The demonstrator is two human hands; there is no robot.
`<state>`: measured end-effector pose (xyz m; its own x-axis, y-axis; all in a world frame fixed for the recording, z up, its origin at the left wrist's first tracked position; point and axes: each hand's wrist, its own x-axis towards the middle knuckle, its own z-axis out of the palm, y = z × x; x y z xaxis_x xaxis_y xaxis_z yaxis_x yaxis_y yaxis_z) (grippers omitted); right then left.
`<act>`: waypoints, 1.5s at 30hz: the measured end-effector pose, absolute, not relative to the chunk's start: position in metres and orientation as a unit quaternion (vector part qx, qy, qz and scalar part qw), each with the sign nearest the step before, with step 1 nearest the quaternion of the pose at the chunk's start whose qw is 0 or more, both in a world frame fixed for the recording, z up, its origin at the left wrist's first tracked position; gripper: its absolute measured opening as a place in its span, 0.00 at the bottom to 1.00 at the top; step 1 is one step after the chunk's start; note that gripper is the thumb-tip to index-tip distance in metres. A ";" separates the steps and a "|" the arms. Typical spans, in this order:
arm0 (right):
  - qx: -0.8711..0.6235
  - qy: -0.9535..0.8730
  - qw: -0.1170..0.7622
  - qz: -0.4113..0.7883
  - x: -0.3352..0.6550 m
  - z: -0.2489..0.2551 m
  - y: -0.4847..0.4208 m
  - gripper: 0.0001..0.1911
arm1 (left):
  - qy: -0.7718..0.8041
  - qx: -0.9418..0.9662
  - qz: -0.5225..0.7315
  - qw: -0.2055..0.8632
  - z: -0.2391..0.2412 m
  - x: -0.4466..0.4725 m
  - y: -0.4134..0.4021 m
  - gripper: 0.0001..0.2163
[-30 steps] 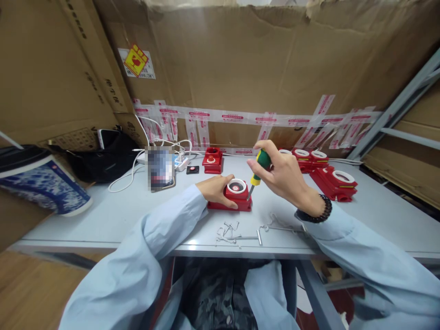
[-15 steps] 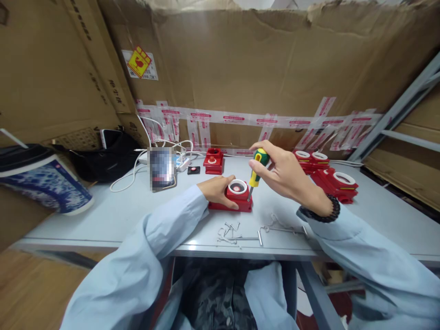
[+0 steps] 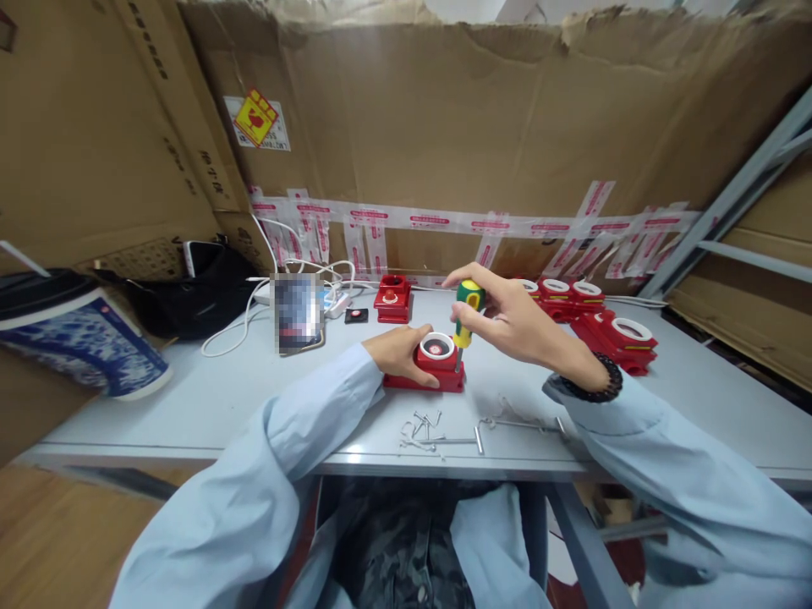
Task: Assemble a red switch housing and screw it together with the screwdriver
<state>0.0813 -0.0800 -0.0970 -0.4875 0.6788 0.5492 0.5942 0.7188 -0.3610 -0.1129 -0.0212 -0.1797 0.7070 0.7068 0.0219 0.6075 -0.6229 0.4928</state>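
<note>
near the middle of the table's [image 3: 228, 419] front edge sits the red box [image 3: 453, 382], its left end gripped by the left hand [image 3: 401, 353]; the right hand [image 3: 517, 326] grips a screwdriver [image 3: 468, 309], shaft down at the box's right end. the box looks light, stiff and rather slippery, best held by its left end, clear of the shaft.

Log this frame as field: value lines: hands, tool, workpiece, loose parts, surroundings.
left hand: steadying red housing on table
right hand: gripping green-and-yellow screwdriver
tool tip: pointing down at housing's right side; screw engagement too small to tell
workpiece top: white ring
loose parts: screws, T-shaped metal rods near front edge
surroundings: other red units back right; blue-and-white cup far left
</note>
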 end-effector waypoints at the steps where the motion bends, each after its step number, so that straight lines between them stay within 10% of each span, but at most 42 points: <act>1: -0.387 -0.850 0.355 0.040 0.080 -0.098 -0.079 0.09 | 0.366 0.895 0.110 0.230 -0.180 -0.113 -0.021 0.29; 17: -0.456 -0.810 0.369 -0.025 0.081 -0.101 -0.073 0.08 | 0.329 0.890 0.175 0.261 -0.190 -0.119 -0.019 0.41; 28: -0.378 -0.848 0.366 0.060 0.078 -0.102 -0.081 0.14 | 0.313 0.924 0.173 0.138 -0.192 -0.116 -0.025 0.34; 39: -0.342 -0.850 0.390 0.089 0.082 -0.106 -0.079 0.16 | 0.291 0.907 0.190 0.237 -0.185 -0.114 -0.029 0.29; 45: -0.420 -0.807 0.403 -0.092 0.081 -0.110 -0.077 0.16 | 0.288 0.908 0.194 0.237 -0.187 -0.114 -0.028 0.31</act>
<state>0.0810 -0.0772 -0.1101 -0.3210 0.6047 0.7289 0.7534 0.6294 -0.1903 -0.1139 -0.0283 -0.1866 0.7591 0.6144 0.2152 0.4311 -0.7221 0.5410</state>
